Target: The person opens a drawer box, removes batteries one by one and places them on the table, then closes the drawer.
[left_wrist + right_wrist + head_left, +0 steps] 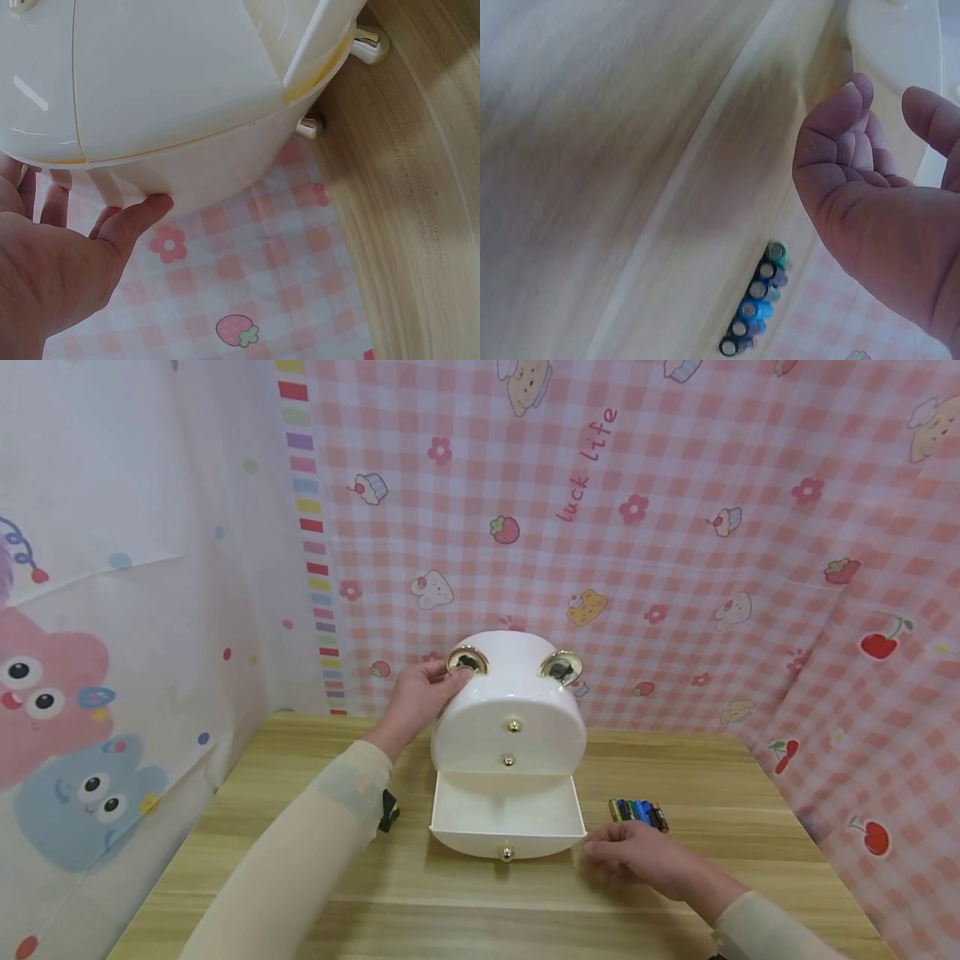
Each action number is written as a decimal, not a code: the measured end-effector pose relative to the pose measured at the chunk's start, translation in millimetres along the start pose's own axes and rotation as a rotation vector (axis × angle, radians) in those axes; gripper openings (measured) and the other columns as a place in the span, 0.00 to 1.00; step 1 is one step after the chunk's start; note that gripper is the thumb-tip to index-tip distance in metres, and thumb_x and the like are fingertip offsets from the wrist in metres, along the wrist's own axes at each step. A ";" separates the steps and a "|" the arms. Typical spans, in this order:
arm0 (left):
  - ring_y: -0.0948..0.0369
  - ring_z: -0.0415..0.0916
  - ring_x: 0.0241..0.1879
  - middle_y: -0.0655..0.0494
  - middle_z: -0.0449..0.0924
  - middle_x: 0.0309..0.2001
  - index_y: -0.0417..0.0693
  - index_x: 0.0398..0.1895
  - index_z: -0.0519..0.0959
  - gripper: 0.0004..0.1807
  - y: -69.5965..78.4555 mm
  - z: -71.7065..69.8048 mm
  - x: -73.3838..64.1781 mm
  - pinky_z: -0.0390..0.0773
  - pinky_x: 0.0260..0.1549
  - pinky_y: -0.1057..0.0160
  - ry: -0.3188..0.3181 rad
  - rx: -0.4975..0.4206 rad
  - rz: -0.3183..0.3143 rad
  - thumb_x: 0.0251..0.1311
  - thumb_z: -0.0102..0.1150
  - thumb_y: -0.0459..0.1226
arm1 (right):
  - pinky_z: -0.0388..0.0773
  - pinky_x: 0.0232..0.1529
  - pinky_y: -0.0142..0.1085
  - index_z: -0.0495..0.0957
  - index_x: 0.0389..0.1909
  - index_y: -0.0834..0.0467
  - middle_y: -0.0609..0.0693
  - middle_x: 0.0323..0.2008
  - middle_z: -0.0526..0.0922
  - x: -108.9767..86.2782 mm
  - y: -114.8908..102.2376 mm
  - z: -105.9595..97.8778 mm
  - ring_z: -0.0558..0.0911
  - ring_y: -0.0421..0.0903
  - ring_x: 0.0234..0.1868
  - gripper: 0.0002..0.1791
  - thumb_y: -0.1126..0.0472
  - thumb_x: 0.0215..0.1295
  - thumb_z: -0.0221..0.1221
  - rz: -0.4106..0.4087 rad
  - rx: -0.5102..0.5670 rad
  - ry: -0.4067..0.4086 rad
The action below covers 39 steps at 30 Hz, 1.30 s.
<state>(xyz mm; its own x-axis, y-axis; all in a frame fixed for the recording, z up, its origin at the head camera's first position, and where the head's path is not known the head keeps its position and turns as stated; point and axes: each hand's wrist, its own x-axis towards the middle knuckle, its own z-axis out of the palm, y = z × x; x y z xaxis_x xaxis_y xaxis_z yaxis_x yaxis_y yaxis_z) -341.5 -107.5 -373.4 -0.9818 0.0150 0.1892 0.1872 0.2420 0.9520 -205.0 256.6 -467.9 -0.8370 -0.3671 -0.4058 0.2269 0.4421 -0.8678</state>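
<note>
A white frog-shaped drawer box [510, 693] stands on the table, two gold-rimmed eyes on top. Its lowest drawer [507, 810] is pulled out toward me, showing a gold knob [507, 853] in front. My left hand [427, 697] grips the box at its left eye, the thumb over the gold rim. In the left wrist view, other fingers [139, 217] of this hand rest on the box's side. Beside the drawer's right front corner is my right hand [641, 856], fingers loosely curled around nothing. Just beyond it lies a row of several coloured batteries [637, 812].
A small black object [388, 811] lies left of the box, partly hidden by my left sleeve. The wooden table [480, 910] meets a pink checked cloth [675, 552] behind and at the right. A white cartoon-printed cloth [150, 635] hangs at the left.
</note>
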 end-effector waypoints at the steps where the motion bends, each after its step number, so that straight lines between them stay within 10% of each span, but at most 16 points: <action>1: 0.66 0.85 0.42 0.42 0.91 0.53 0.46 0.61 0.87 0.23 -0.2 -0.2 -0.2 0.85 0.38 0.71 -0.001 0.001 -0.001 0.69 0.72 0.48 | 0.83 0.41 0.37 0.82 0.54 0.68 0.47 0.38 0.88 0.2 0.3 1.7 0.83 0.43 0.38 0.21 0.52 0.79 0.61 0.006 0.024 -0.006; 17: 0.65 0.86 0.42 0.42 0.91 0.53 0.48 0.61 0.88 0.23 -1.2 -0.2 0.0 0.85 0.38 0.70 -0.020 -0.009 -0.017 0.69 0.72 0.49 | 0.85 0.37 0.32 0.86 0.45 0.61 0.46 0.35 0.91 3.6 9.3 35.3 0.85 0.38 0.33 0.15 0.51 0.77 0.62 0.071 0.301 -0.117; 39: 0.63 0.86 0.45 0.43 0.90 0.54 0.47 0.61 0.87 0.23 0.2 -0.5 -0.8 0.86 0.40 0.70 -0.009 0.003 -0.011 0.70 0.71 0.49 | 0.84 0.41 0.33 0.80 0.61 0.68 0.46 0.40 0.91 25.2 -10.3 92.6 0.84 0.39 0.37 0.30 0.43 0.82 0.56 0.007 0.418 -0.190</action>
<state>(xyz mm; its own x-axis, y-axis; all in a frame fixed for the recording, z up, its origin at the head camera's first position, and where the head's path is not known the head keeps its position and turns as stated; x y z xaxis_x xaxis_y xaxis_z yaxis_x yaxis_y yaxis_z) -340.7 -107.9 -373.3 -0.9842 0.0213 0.1760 0.1758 0.2449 0.9535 -182.4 167.0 -495.7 -0.7377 -0.5257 -0.4235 0.4462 0.0911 -0.8903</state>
